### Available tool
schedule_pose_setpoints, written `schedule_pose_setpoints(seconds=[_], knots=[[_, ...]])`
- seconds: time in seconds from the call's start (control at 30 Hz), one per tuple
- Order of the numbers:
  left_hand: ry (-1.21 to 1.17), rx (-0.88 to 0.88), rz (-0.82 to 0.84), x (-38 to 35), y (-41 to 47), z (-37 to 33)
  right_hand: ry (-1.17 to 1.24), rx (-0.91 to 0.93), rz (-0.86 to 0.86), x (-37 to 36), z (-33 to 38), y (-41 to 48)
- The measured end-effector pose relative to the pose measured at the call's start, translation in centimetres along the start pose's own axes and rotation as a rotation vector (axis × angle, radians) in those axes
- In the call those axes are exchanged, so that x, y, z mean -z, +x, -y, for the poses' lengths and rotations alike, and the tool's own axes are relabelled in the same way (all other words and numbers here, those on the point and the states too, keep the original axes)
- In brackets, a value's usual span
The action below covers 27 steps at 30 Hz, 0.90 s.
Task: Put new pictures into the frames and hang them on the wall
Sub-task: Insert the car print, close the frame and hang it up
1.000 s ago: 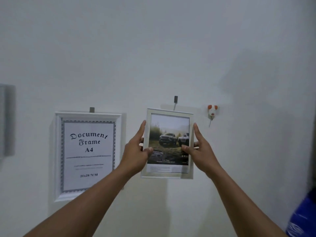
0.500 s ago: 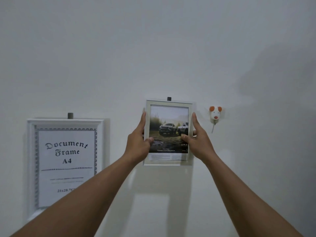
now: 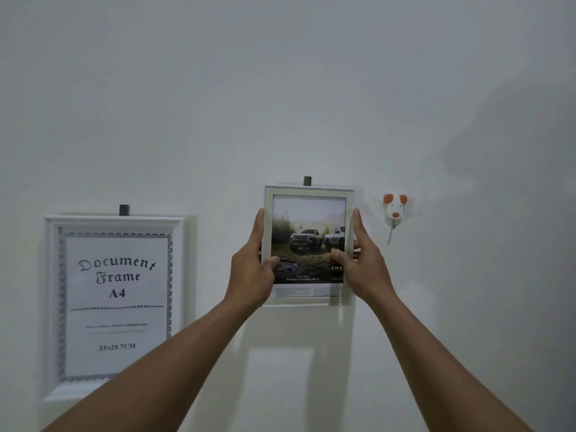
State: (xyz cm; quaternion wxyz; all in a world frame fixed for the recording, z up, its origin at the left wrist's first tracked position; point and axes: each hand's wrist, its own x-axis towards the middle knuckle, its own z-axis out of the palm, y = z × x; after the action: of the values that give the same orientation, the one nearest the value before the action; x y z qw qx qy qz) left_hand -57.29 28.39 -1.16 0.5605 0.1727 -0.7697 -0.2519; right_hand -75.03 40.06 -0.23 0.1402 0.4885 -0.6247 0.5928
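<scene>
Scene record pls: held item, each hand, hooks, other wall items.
held item: small white picture frame with truck photo, upright against white wall
left hand: grips frame's left edge, thumb on front
right hand: grips frame's right edge, thumb on front
hook: dark peg just above frame's top edge; engagement not visible
other: large ornate white A4 document frame at left; white mouse-shaped hook with orange ears at right

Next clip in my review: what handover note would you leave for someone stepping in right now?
Left hand and right hand grip the small frame by its side edges, thumbs on the front.
The small frame, truck picture inside, is upright against the wall, top edge at the dark hook.
The large frame hangs to the left, showing its stock insert.
Left: confirm it catches the hook, let go; large frame seems to need a new picture.
</scene>
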Motion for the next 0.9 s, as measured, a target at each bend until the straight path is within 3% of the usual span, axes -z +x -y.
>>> schedule_pose_setpoints(seconds=[0.3, 0.9], knots=[[0.017, 0.018, 0.047, -0.7, 1.3, -0.9, -0.031, -0.035, 0.022, 0.3, 0.1, 1.6], [0.123, 0.014, -0.034, -1.6, 1.3, -0.4, -0.082, -0.011, -0.028, -0.2, -1.3, 2.2]])
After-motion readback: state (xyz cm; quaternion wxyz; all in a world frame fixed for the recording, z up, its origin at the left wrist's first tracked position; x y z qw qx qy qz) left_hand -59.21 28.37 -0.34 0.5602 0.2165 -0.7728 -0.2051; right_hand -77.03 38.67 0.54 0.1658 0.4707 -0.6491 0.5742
